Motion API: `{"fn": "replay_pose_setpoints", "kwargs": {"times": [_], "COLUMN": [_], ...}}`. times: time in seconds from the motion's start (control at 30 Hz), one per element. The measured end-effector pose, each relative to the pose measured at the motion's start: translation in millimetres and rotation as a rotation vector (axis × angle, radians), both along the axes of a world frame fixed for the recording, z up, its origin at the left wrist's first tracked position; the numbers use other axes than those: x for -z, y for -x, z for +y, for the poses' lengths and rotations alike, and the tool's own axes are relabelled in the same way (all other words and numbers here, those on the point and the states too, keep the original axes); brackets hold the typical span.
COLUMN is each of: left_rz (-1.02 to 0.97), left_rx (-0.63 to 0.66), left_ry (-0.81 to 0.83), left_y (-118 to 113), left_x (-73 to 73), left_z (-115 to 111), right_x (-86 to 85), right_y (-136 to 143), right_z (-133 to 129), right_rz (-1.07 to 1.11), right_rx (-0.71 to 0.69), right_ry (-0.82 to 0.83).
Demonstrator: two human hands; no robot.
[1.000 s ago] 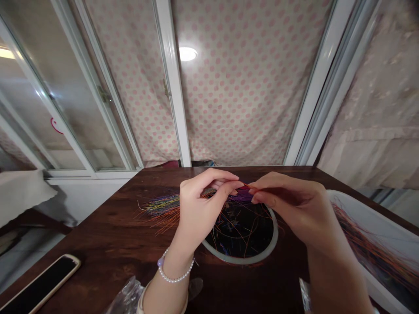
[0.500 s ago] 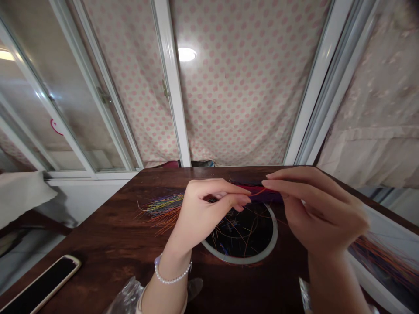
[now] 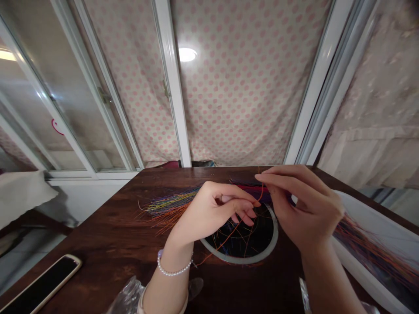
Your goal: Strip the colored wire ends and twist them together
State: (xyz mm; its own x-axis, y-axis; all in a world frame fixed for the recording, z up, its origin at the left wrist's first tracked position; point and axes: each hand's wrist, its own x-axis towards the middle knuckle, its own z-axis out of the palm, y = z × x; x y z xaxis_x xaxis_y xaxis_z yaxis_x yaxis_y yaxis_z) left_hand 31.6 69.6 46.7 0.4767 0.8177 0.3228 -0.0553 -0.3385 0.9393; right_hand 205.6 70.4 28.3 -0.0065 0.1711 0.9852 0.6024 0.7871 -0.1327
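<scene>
Thumb and forefinger of my left hand [image 3: 222, 207] pinch a thin orange strand [image 3: 225, 240], whose tail hangs down to the left across a round black dish with a pale rim [image 3: 252, 260]. My right hand [image 3: 303, 200] is closed at the fingertips around the strand's upper part, just right of my left hand. Short loose threads lie in the dish beneath. Behind my left wrist a bundle of multicoloured strands [image 3: 170, 205] spreads to the left on the dark wooden table [image 3: 104, 226]. Red and purple strands [image 3: 253, 192] lie behind my hands.
A phone [image 3: 42, 285] lies at the table's left front. Crumpled clear plastic [image 3: 127, 296] sits by my left forearm. On the right, a white tray [image 3: 356, 205] holds orange and dark strands [image 3: 376, 248]. Behind the table stand a white-framed window and a dotted curtain [image 3: 242, 96].
My right hand has moved left, closer to my left hand, uncovering more of the white tray. My left hand has shifted slightly right. The orange strand now shows longer, trailing over the dish.
</scene>
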Motion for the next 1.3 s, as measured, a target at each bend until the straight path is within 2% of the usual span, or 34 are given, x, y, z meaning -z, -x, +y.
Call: {"fn": "replay_pose_setpoints", "kwargs": {"times": [0.07, 0.23, 0.43, 0.7, 0.9, 1.13, 1.3], "left_rz": [0.02, 0.057, 0.14, 0.312, 0.441, 0.531, 0.554], "left_rx": [-0.045, -0.171, -0.206, -0.265, -0.245, -0.248, -0.248], "left_ry": [-0.024, -0.124, -0.294, -0.483, -0.517, -0.564, -0.606], "left_y": [-2.7, -9.2, -10.1, -10.0, -9.4, -8.4, -8.4], "left_x": [0.5, 4.2, 10.3, 10.0, 10.5, 14.0, 17.1], "left_z": [-0.2, 1.8, 5.9, 8.2, 11.7, 17.5, 20.3], "right_x": [0.7, 1.9, 1.9, 4.4, 8.0, 11.1, 12.1], "right_y": [2.6, 3.2, 0.7, -0.1, 0.5, -1.5, -3.4], "right_z": [0.4, 0.2, 0.2, 3.2, 7.6, 14.9, 16.3], "right_rz": [0.058, 0.166, 0.219, 0.221, 0.177, 0.153, 0.107], "right_rx": [-0.059, -0.319, -0.453, -0.366, -0.267, -0.273, -0.211], "right_ry": [0.107, 0.415, 0.537, 0.557, 0.596, 0.648, 0.627]}}
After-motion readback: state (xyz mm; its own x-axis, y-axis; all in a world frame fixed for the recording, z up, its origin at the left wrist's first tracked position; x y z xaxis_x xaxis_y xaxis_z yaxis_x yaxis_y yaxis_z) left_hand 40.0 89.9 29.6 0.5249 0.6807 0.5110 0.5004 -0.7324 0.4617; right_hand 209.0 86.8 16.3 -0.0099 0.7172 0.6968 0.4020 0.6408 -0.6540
